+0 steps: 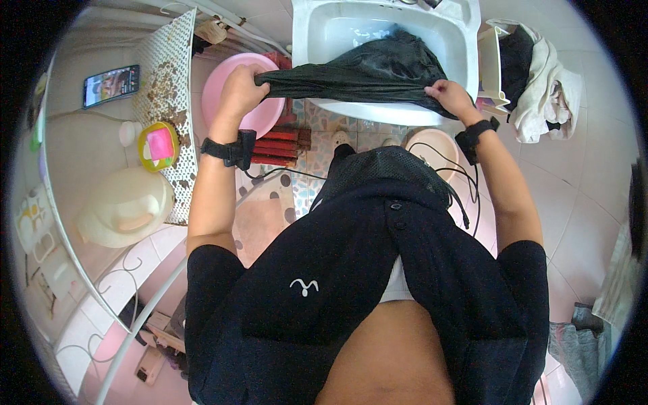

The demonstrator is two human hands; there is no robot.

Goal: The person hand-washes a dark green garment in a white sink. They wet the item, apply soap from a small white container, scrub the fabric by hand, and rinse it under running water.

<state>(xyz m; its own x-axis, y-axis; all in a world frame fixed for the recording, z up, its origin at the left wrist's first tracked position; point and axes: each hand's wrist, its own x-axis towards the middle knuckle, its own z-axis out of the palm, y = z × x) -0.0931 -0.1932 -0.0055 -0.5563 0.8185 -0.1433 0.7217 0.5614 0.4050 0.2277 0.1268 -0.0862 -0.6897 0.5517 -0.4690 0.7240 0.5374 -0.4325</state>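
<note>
A dark, wet-looking cloth garment (354,78) is stretched sideways between my two hands across the front of a white washbasin (304,35). My left hand (246,90) grips its gathered end above a pink plastic basin (215,96). At the basin's right front edge, my right hand (450,98) pinches the other end between thumb and fingers. The rest of the garment bunches up inside the washbasin, in water. Both wrists wear black straps, with cables hanging near my waist.
On the left, a perforated white panel (177,197) stands by a yellow soap dish (174,147) and a phone (111,86). Red slatted plastic (276,147) lies below the pink basin. A pale bucket (435,139) sits under the washbasin; light cloths (539,96) hang at right.
</note>
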